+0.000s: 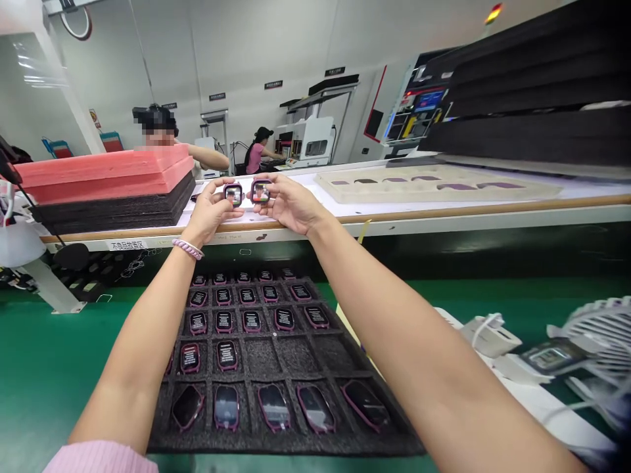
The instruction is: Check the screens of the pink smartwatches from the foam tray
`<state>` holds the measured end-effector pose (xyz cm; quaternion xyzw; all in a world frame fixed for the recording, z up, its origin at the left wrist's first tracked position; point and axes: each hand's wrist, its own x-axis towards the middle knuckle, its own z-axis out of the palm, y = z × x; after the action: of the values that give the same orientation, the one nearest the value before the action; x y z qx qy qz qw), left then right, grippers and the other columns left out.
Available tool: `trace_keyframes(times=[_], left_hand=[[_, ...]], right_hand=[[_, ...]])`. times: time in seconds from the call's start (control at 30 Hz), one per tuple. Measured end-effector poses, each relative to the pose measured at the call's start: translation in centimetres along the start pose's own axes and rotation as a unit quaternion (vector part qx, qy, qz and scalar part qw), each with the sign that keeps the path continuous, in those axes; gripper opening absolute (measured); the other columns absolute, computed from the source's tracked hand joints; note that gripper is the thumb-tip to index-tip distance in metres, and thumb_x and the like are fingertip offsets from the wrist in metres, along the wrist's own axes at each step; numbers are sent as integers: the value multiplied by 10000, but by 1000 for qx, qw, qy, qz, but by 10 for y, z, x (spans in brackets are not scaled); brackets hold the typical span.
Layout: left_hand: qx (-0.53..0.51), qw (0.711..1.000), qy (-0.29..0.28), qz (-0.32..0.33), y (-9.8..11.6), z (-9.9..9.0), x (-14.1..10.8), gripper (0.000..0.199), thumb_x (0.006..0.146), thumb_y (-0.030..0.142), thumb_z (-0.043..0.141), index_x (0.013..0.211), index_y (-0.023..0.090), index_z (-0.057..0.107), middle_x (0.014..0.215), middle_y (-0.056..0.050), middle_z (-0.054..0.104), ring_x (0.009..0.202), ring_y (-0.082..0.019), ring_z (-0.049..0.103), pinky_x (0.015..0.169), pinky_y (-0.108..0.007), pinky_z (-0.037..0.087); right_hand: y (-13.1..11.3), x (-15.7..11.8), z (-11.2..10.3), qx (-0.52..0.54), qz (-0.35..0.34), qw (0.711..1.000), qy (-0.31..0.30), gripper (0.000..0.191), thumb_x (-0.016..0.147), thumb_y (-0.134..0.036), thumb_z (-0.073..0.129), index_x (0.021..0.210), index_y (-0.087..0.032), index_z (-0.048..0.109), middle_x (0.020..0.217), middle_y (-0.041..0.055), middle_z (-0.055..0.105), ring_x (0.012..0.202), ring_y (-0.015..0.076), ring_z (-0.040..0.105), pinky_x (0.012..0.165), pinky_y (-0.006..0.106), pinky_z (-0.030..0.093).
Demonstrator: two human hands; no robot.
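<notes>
Head camera: left hand [210,213] pinches a small rounded-square smartwatch body [233,194] with a glossy lit screen; right hand [290,203] grips a second, pink-rimmed watch body [260,191] just beside it, both raised at 12 o'clock above the black foam tray [276,355]. Its square cells hold matching bodies, some showing white label text too small to read. A shelf-edge label [127,245] carries Chinese characters.

Your left hand [210,213] and right hand [290,203] are raised side by side, each holding a watch body: one [233,194] left, one [261,191] right. Below them a foam tray [276,358] of watch bodies lies on the tabletop [44,368]. Behind runs a shelf [444,210]; foam sheets [106,187] are stacked at its left end, a moulded tray [434,184] lies on it at right.
</notes>
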<state>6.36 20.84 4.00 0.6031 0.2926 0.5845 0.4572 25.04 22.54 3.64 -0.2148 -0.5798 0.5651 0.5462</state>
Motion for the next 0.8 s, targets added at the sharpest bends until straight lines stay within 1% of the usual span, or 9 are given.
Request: trace_keyframes(times=[0.07,0.13,0.23,0.33,0.43,0.57,0.67,0.73,0.8], left_hand=[[7,1000,-3,15,-1,0,1,567,621,-9,595,1147,195,540,928,-20,651,788,-158,685,745,-293,612],[19,999,-3,34,-4,-1,2,595,614,-20,606,1159,210,547,990,-30,672,822,-158,681,767,-290,610],[47,998,-8,45,-8,-3,5,617,633,13,655,1190,261,568,1056,-17,691,818,-159,682,822,-321,615],[55,997,-20,40,-9,-3,6,583,652,66,698,1165,312,575,999,26,695,759,-149,674,830,-327,617],[44,998,-22,44,-6,-1,3,543,648,52,692,1116,296,563,915,38,686,719,-141,666,810,-307,610],[49,997,-21,52,-5,2,0,519,662,41,691,1106,271,553,854,42,672,693,-136,666,778,-300,601],[49,997,-17,65,-6,2,2,498,635,39,703,1045,285,564,821,60,662,633,-124,647,715,-294,603],[48,996,-19,72,-7,3,4,491,606,41,711,993,305,566,800,73,658,603,-122,637,667,-285,603],[44,995,-22,83,-8,3,5,478,591,56,720,963,315,567,789,76,658,591,-125,636,636,-275,603]], right_hand=[[3,1,-2,-4,-16,1000,6,392,727,-104,648,1093,-215,562,889,21,633,728,142,604,643,249,528],[6,2,-4,-11,-37,999,7,460,695,-45,631,1117,-215,564,904,11,629,730,129,603,647,236,526],[11,5,-9,-29,-45,999,8,457,767,-55,622,1188,-220,557,912,5,617,732,120,613,661,232,524],[12,6,-12,-47,-38,998,11,407,838,-125,676,1208,-238,549,909,1,614,759,127,634,673,232,526],[10,3,-11,-54,-40,998,4,432,816,-131,735,1188,-253,552,915,-3,626,781,136,644,686,241,537],[7,-2,-8,-59,-47,997,-5,422,800,-100,716,1165,-239,558,916,-12,625,758,123,643,705,253,537],[5,-4,-8,-57,-50,997,-19,447,737,-94,730,1124,-246,566,927,-15,637,768,131,648,716,258,544],[4,-5,-8,-60,-49,996,-32,496,672,-101,758,1102,-268,575,936,-21,653,750,138,643,716,262,557],[3,-6,-9,-66,-49,996,-39,525,642,-110,775,1096,-289,580,949,-26,663,737,144,639,714,265,567]])
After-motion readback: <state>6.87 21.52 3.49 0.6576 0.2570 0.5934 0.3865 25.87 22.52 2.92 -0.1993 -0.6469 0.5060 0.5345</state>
